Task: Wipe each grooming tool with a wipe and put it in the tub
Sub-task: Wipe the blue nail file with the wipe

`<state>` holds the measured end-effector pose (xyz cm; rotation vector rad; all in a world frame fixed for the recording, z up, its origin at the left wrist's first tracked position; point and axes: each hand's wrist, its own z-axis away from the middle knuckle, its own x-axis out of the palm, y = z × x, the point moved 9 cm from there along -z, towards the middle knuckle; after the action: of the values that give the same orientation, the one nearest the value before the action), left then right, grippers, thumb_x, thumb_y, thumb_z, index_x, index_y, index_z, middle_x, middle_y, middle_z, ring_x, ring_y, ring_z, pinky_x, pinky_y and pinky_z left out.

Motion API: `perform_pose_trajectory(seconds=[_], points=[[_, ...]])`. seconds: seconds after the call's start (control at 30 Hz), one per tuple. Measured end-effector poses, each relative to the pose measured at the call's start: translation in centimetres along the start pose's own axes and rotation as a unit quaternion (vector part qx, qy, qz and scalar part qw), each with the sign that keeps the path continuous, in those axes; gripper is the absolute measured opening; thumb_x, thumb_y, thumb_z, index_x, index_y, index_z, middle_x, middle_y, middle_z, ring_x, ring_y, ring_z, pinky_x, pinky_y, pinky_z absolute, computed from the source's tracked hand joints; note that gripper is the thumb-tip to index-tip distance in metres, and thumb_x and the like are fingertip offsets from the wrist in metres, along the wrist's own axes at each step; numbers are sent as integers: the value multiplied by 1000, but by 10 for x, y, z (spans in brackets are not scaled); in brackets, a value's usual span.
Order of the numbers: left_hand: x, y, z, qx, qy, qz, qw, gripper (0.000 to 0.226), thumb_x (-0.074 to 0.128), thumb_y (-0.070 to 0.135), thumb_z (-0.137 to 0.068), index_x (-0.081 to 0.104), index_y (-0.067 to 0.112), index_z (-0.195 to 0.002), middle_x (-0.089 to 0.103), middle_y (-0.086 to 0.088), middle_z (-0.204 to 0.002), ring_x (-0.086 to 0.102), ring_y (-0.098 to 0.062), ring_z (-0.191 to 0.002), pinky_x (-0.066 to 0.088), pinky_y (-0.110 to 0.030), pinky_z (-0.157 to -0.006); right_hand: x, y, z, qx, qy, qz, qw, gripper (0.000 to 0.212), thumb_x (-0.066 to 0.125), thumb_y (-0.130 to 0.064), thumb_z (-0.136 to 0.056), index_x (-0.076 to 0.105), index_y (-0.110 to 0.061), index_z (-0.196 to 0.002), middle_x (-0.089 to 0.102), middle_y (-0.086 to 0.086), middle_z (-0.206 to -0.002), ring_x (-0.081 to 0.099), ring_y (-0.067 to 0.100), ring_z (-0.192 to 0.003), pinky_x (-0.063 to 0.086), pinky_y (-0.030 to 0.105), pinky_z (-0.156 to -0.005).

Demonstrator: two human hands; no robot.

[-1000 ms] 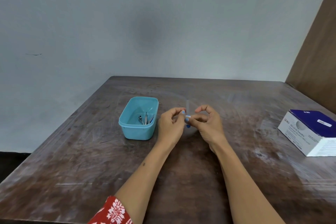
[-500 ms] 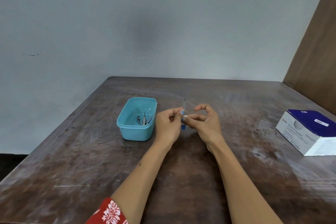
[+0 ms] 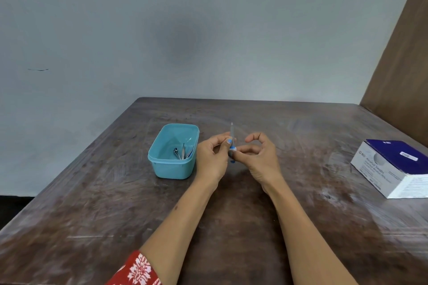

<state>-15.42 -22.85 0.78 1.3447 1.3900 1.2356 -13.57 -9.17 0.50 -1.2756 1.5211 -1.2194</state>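
Observation:
A thin grooming tool (image 3: 231, 133) with a blue handle stands upright between my hands, its grey tip pointing up. My left hand (image 3: 212, 159) pinches its handle. My right hand (image 3: 260, 159) presses a small white wipe (image 3: 234, 149) against the tool's lower part with thumb and fingers. The light blue tub (image 3: 162, 170) stands just left of my left hand and holds several metal tools (image 3: 183, 151).
A blue and white box of alcohol swabs (image 3: 393, 168) lies at the table's right edge. The worn brown table (image 3: 231, 227) meets a pale wall at the back and a brown panel at the right.
Both hands have shifted slightly left with the tool, toward the tub. The tool now stands more upright and my right fingers sit lower on it.

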Motion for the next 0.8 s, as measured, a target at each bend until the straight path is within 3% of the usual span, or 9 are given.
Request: perform_pose_trajectory(seconds=[0.1,0.23,0.4,0.5,0.67,0.8], points=[[-3,0,-2,1,10,-2,1000,15,58,10,-90,68,11,-101,69,-4,-104,63,-5,-87,51,-8,-63,4,9,-1,27,-18,55,998,41,82,-7,-67,49,-19,-88,72,3,-67,69,20,-71,51,31,-73],[0,-5,-1,-17,1,17,1000,14,58,10,-89,68,12,-100,70,-6,-103,65,-13,-93,54,-21,-75,0,2,0,7,3,20,1000,41,80,-4,-69,50,-19,-92,72,4,-70,70,19,-70,53,27,-70],[1,-5,-1,-18,-1,6,1000,16,58,11,-90,68,13,-101,69,-2,-104,64,-7,-90,52,-13,-62,2,-1,1,9,-6,26,1000,40,81,-5,-69,50,-17,-91,72,4,-69,70,15,-68,52,24,-67],[-2,-4,-2,-14,8,4,1000,16,58,11,-89,68,13,-102,69,0,-103,63,-4,-88,50,-13,-64,5,3,2,28,-19,54,998,40,81,-5,-68,50,-17,-91,71,1,-65,68,10,-64,48,22,-66],[2,-7,0,-17,-1,20,1000,16,59,9,-89,68,13,-102,70,-6,-101,66,-15,-94,56,-28,-80,-5,0,0,12,21,-27,999,40,78,0,-70,50,-16,-94,73,2,-68,70,16,-69,55,28,-71],[-2,-6,-3,-10,15,5,1000,20,58,12,-89,67,10,-107,69,-1,-101,64,-6,-89,52,-15,-68,4,7,0,33,-17,20,999,41,80,-2,-68,50,-17,-91,72,4,-66,69,18,-68,55,36,-77]])
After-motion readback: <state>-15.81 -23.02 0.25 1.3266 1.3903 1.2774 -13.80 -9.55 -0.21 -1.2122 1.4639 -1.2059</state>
